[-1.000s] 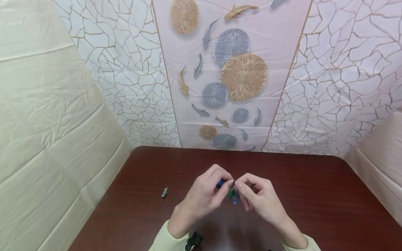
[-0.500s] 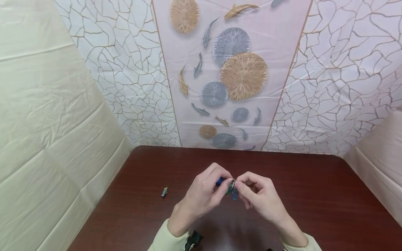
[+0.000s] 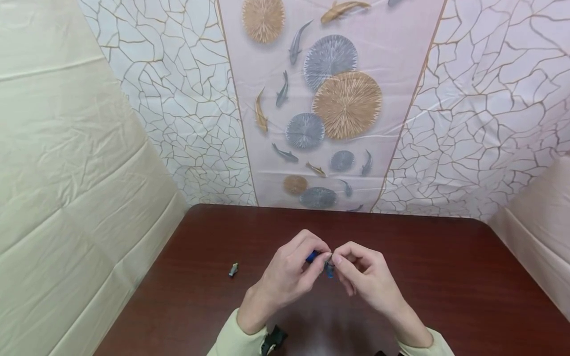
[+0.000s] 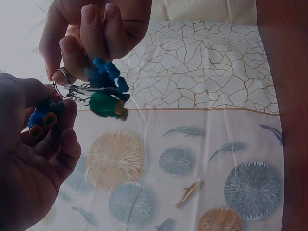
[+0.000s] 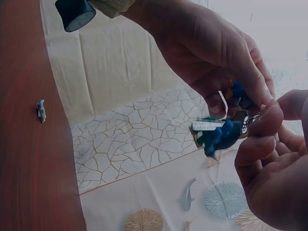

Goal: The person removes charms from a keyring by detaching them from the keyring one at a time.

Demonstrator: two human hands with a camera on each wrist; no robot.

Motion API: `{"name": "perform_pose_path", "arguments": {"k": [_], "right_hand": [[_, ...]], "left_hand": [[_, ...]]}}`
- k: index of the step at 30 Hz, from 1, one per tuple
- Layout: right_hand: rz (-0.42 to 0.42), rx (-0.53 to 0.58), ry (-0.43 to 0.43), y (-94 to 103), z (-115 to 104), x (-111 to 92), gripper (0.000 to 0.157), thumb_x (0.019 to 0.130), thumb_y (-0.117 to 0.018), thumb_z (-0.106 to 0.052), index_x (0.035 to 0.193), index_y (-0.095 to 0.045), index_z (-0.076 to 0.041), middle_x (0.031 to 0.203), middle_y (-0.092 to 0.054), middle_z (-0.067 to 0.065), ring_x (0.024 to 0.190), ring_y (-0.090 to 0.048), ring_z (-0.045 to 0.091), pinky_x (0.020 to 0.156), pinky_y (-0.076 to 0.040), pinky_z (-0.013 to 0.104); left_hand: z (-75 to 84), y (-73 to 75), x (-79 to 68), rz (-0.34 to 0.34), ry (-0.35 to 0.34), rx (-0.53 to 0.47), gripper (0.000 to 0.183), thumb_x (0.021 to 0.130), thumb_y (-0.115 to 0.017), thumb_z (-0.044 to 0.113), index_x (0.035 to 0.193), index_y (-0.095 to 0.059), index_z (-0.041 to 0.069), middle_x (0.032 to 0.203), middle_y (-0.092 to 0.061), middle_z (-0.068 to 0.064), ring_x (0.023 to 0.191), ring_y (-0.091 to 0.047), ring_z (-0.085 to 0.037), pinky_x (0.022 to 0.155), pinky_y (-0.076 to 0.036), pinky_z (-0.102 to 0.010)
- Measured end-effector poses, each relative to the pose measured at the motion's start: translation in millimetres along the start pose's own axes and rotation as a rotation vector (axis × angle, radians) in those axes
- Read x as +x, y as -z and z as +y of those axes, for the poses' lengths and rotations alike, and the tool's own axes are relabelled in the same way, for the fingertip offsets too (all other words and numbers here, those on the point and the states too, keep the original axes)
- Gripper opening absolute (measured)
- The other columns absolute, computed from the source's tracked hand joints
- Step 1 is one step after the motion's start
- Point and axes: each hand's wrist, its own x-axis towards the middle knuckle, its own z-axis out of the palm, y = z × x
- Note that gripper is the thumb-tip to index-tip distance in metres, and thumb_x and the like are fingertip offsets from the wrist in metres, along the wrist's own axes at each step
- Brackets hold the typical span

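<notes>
Above the table both hands work close together on a metal key ring (image 4: 59,79) hung with small charms. My left hand (image 3: 289,269) pinches a blue figurine charm (image 4: 44,115) with orange feet between thumb and fingers. My right hand (image 3: 369,274) pinches the key ring with thumb and forefinger. From the ring dangle a green figurine charm (image 4: 106,104), a blue figurine charm (image 4: 108,74) and short chains. A pale strip (image 5: 208,125) sticks out among the charms in the right wrist view. Fingertips partly hide the ring and where the held charm joins it.
A small grey-blue figurine (image 3: 233,270) lies apart on the left of the dark red-brown table (image 3: 445,277). Patterned cloth (image 3: 347,173) hangs behind the table's far edge, with cream cloth (image 3: 89,198) on the left. A black device (image 3: 273,340) is at the left sleeve.
The dangling charms have swung and turned between the fingers; the green one is now hidden in the head view. Both hands stay nearly in place, still gripping.
</notes>
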Motion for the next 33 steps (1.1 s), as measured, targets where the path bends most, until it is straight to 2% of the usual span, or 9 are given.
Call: {"name": "perform_pose_path", "arguments": {"k": [10, 15, 19, 33], "right_hand": [[0.002, -0.028, 0.048, -0.1, -1.4, 1.5, 0.019, 0.093, -0.052, 0.011, 0.092, -0.061, -0.007, 0.059, -0.051, 0.004, 0.039, -0.045, 0.013, 0.036, -0.036, 0.023], [-0.001, 0.007, 0.084, -0.9, -0.6, 1.8, 0.020, 0.094, -0.049, 0.012, 0.089, -0.060, -0.004, 0.058, -0.051, 0.004, 0.039, -0.046, 0.011, 0.036, -0.037, 0.025], [0.006, 0.020, 0.081, -1.5, -0.5, 1.5, 0.021, 0.095, -0.048, 0.011, 0.087, -0.060, -0.005, 0.055, -0.050, 0.004, 0.039, -0.046, 0.008, 0.036, -0.037, 0.024], [0.037, -0.013, 0.119, -2.3, -2.0, -3.0, 0.023, 0.089, -0.052, 0.017, 0.090, -0.062, -0.004, 0.057, -0.051, 0.005, 0.039, -0.044, 0.016, 0.036, -0.039, 0.023]], "left_hand": [[-4.2, 2.3, 1.5, 0.017, 0.003, -0.016, 0.005, 0.093, -0.064, 0.007, 0.097, -0.061, 0.010, 0.091, -0.058, 0.002, 0.073, -0.049, -0.004, 0.063, -0.039, -0.005], [-3.2, 2.9, 1.2, 0.004, 0.012, -0.035, 0.005, 0.094, -0.064, 0.009, 0.097, -0.060, 0.010, 0.092, -0.058, 0.003, 0.074, -0.049, -0.004, 0.062, -0.038, -0.004], [0.0, 3.8, 1.0, -0.005, 0.004, -0.045, 0.005, 0.094, -0.064, 0.010, 0.098, -0.060, 0.011, 0.093, -0.057, 0.004, 0.076, -0.049, -0.003, 0.062, -0.038, -0.005], [2.3, 6.7, 1.3, 0.001, 0.007, -0.047, 0.006, 0.093, -0.065, 0.008, 0.098, -0.061, 0.010, 0.092, -0.059, 0.002, 0.074, -0.050, -0.004, 0.063, -0.039, -0.004]]}}
